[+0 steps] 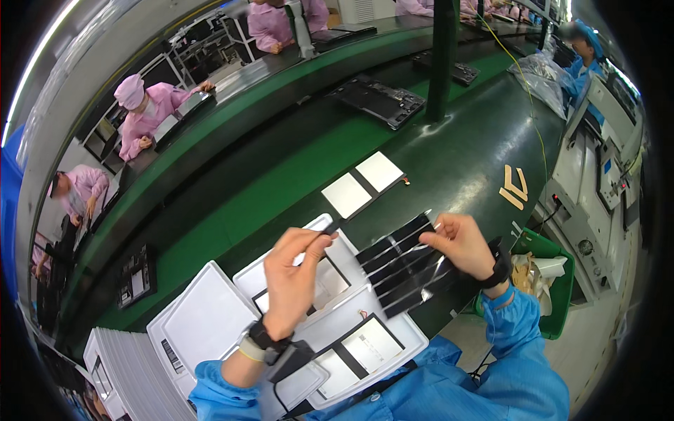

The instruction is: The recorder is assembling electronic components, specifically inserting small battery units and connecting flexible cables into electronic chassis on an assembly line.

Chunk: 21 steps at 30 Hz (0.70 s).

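Note:
My right hand (460, 245) pinches the upper right edge of a sheet of black strips (401, 270) between thumb and fingers. Pale lines divide the strips, and the sheet's surface shines. Further left, my left hand (293, 270) is closed in a pinch on a small black strip (328, 229), partly hidden by the fingers. Both hands are above a white plastic tray (419, 335). In it lies a flat battery pack (372, 344) with two white panels and a black middle band. Another two-panel battery pack (375, 172) rests on the bench beyond my hands.
White trays (137, 372) are stacked at the left. Tan strips (514, 189) lie on the dark bench. A green bin (559, 317) with scraps stands at the right. An open laptop chassis (379, 102) sits on the green conveyor (281, 161). A dark post (441, 63) rises beyond; people in pink work opposite.

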Each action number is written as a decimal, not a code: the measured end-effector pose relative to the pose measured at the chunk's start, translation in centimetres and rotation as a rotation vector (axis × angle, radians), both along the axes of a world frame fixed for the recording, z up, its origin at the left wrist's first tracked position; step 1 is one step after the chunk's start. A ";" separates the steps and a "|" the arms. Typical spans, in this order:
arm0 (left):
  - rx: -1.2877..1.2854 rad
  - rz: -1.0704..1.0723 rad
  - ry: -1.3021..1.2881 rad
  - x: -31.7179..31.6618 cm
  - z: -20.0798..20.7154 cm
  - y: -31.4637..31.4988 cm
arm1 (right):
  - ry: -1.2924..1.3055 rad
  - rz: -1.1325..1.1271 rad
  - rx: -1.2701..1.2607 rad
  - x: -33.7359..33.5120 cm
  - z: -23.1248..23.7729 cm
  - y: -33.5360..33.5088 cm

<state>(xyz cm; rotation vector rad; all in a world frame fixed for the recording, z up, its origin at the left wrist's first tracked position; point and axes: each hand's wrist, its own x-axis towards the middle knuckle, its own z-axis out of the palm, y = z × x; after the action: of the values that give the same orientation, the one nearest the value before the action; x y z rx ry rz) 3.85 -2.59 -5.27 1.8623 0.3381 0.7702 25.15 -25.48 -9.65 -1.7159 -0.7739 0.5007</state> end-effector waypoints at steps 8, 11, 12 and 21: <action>-0.365 -0.337 0.496 -7.5 2.7 -2.3 | -0.761 -0.176 0.011 -3.6 3.9 1.0; -0.338 -0.466 0.536 -8.6 1.4 -4.0 | 0.212 0.277 0.224 -10.9 5.6 2.0; -0.353 -0.481 0.545 -8.9 1.2 -4.5 | 0.198 0.304 0.188 -11.7 5.1 2.2; 0.279 -0.247 0.517 -14.0 -1.5 -6.7 | 0.133 0.255 -0.084 -11.1 3.8 1.1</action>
<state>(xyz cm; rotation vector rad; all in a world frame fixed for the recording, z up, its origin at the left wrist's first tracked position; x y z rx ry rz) -10.16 -9.31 -6.76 2.3076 0.3257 0.1617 14.07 -24.35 -5.81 -1.6493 -0.8904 0.8238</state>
